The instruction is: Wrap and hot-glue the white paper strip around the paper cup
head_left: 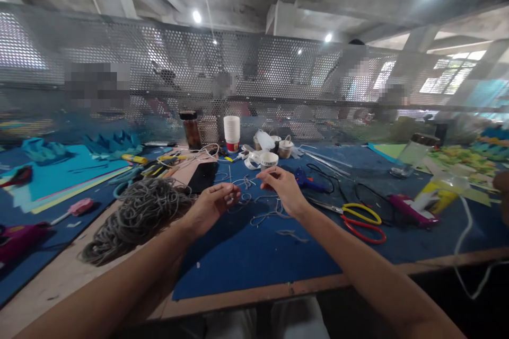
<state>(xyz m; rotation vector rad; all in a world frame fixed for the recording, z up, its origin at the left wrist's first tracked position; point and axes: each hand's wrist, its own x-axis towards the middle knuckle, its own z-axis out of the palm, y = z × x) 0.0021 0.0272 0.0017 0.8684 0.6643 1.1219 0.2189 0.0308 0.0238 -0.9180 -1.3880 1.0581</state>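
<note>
Over the middle of the blue mat [234,262], my left hand [214,204] is closed in a pinch, with thin grey cord [245,198] at its fingertips. Facing it, my right hand [283,186] also pinches, its thumb and forefinger together close to a strand of the cord; what lies between them is too small to make out. Short cut pieces of cord [292,234] lie on the mat below. A large tangled bundle of grey cord [139,214] rests left of my left hand. Just beyond my right hand stands a small white paper cup with lettering [269,160].
Scissors with yellow and red handles [361,220] lie right, near a blue glue gun [314,181] and a magenta glue gun [413,211]. Stacked paper cups [231,132], a dark-lidded jar [191,130] and a black phone [203,176] sit behind. Perforated metal screen [254,69] bounds the back.
</note>
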